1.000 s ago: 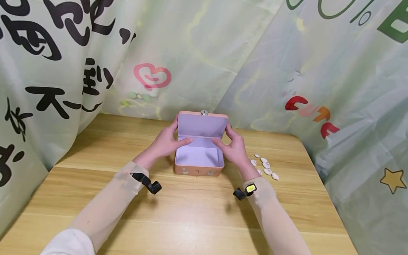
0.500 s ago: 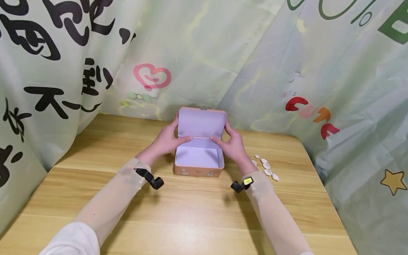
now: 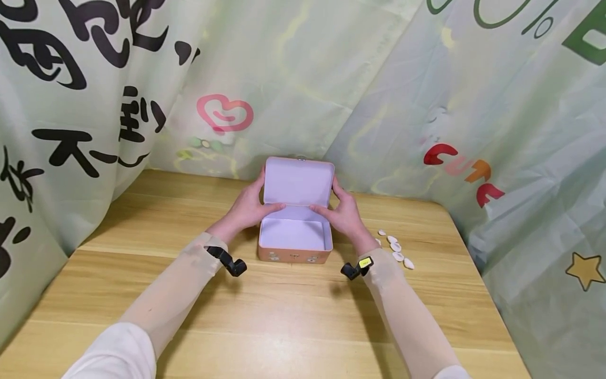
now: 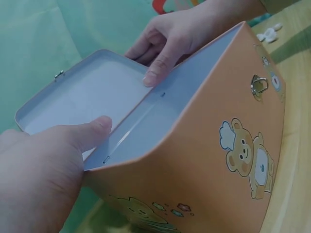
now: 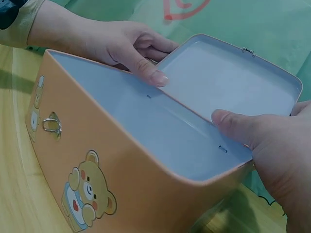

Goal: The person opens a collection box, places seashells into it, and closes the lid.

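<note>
An orange tin box (image 3: 284, 257) with a pale lilac inside sits on the table, its hinged lid (image 3: 299, 181) raised and leaning back. Nothing lies inside it. At the lid's left side, my left hand (image 3: 247, 208) grips the edge, thumb in front near the hinge and fingers behind. My right hand (image 3: 346, 213) holds the opposite side in the same way. Cartoon bears (image 4: 248, 160) decorate the box's front, around a metal latch loop (image 4: 259, 86) in the left wrist view. The lid's small clasp (image 5: 248, 50) shows in the right wrist view.
Several small white oval pieces (image 3: 396, 246) lie to the right of the box, partly behind my right wrist. A printed curtain (image 3: 293, 79) hangs close behind the table (image 3: 284, 326) and along both sides.
The lid has tilted farther back, so its inner face shows more and its clasp less. Both hands have kept their hold, the right one shifting slightly left.
</note>
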`<state>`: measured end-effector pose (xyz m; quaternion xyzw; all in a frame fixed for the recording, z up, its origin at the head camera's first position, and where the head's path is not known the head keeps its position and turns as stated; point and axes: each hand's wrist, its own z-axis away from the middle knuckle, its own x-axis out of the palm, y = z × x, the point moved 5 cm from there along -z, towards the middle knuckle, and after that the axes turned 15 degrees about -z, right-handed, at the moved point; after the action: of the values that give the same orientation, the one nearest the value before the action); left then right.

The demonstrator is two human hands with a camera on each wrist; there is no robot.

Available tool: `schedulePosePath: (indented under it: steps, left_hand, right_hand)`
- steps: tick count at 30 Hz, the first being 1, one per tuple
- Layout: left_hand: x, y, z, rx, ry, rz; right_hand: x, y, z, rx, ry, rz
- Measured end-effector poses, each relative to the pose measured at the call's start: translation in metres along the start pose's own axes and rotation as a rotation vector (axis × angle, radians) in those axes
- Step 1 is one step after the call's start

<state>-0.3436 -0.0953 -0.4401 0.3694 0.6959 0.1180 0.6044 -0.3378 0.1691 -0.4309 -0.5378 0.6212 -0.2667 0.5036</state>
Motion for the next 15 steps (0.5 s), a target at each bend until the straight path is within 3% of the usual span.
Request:
schedulePosePath:
  steps: [6, 15]
  left_hand:
    - [0.000, -0.005, -0.006, 0.010, 0.020, 0.001]
    - [0.003, -0.007, -0.006, -0.003, 0.000, 0.005]
  right_hand:
    - [-0.001, 0.005, -0.003, 0.017, -0.010, 0.018]
    - [0.001, 0.013, -0.003, 0.016, -0.014, 0.018]
